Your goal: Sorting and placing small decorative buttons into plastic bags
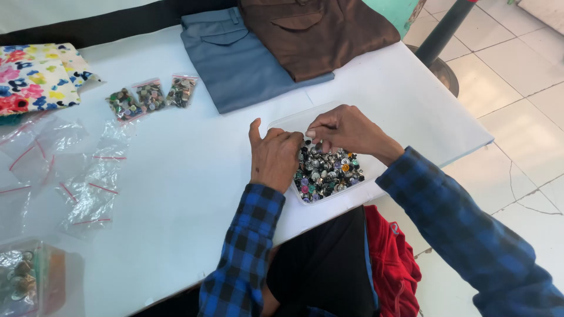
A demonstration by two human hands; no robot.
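A clear plastic tray sits near the right, near edge of the white table. It holds a heap of small metal buttons, mostly silver with a few coloured ones, piled toward its near side.

Farther left on the table lie three small sealed bags in a row, each filled with the same kind of buttons. Nearer and to the left, several empty clear bags with red strips lie flat and scattered. At the near left corner another bag holds what look like metal rings. Folded grey trousers and brown trousers lie at the far side, the brown pair overlapping the grey, and a flowered cloth lies at the far left.

Both hands meet over the far end of the heap. The left hand rests at the tray's left rim, back upward, fingers curled down and thumb raised; I cannot tell whether it holds anything. The right hand arches over the tray from the right, its fingertips pinched together just above the buttons, seemingly on something small that is too hidden to identify. Both sleeves are blue and black check.
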